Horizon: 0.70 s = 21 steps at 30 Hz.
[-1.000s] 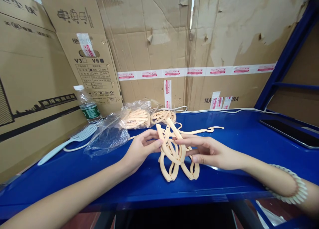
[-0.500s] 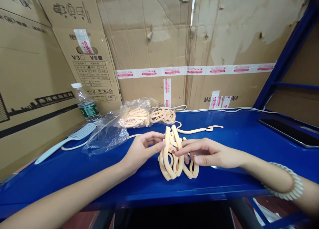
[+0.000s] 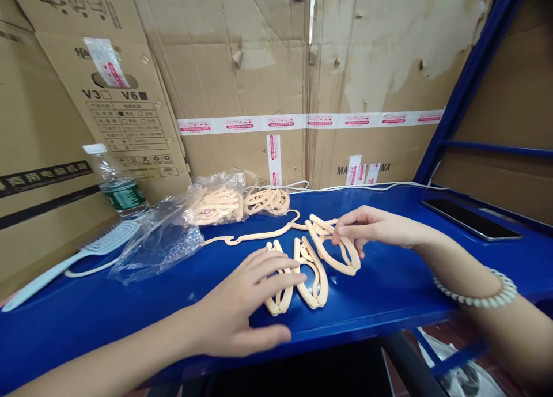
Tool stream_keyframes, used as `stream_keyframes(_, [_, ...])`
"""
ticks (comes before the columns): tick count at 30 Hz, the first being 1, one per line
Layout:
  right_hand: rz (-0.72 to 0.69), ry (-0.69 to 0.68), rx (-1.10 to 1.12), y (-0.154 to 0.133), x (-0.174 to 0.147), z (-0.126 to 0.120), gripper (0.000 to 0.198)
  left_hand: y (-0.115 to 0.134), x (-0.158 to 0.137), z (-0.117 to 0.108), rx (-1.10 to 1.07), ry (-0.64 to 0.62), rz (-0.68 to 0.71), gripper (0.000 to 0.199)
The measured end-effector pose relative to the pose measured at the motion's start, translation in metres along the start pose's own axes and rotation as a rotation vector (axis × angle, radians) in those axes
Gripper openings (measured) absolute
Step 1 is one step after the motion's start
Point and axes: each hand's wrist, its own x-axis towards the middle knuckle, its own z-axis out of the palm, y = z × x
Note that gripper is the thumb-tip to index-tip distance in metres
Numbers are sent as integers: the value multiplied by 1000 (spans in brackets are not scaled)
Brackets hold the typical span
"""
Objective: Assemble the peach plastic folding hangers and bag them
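My right hand (image 3: 375, 225) is closed on a peach folding hanger (image 3: 336, 264), which is folded up and tilted just above or on the table. A second folded hanger (image 3: 322, 282) lies flat on the blue table (image 3: 371, 299). Next to it on the left is a third folded hanger (image 3: 276, 309), partly covered by my left hand (image 3: 242, 305). That hand is open, its fingers stretched over the hangers and its thumb apart. Behind them lies an unfolded hanger (image 3: 263, 234) with its hook upward, its right arm partly hidden by the held one.
Plastic-bagged hangers (image 3: 216, 205) and a smaller bagged bundle (image 3: 266, 201) lie at the back. Crumpled clear plastic (image 3: 159, 241), a hairbrush (image 3: 108, 238) and a water bottle (image 3: 123, 192) are on the left. A black phone-like slab (image 3: 470, 218) lies right. Cardboard (image 3: 242, 86) walls the back.
The clustered folded hangers are now spread into three. My right hand has carried one back and to the right; my left hand has come forward and opened flat. The view has turned right.
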Motion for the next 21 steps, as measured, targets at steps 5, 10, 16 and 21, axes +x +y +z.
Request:
stream_keyframes(5, [41, -163, -223, 5, -1, -1, 38, 6, 4, 0, 45, -325, 49, 76])
stream_keyframes(10, [49, -298, -409, 3, -5, -4, 45, 4, 6, -4, 68, -378, 17, 72])
stream_keyframes(16, [55, -359, -447, 3, -5, -3, 49, -4, 3, -6, 90, -369, -30, 70])
stream_keyframes(21, [3, -231, -513, 0, -6, 1, 43, -6, 1, -6, 110, -345, -10, 71])
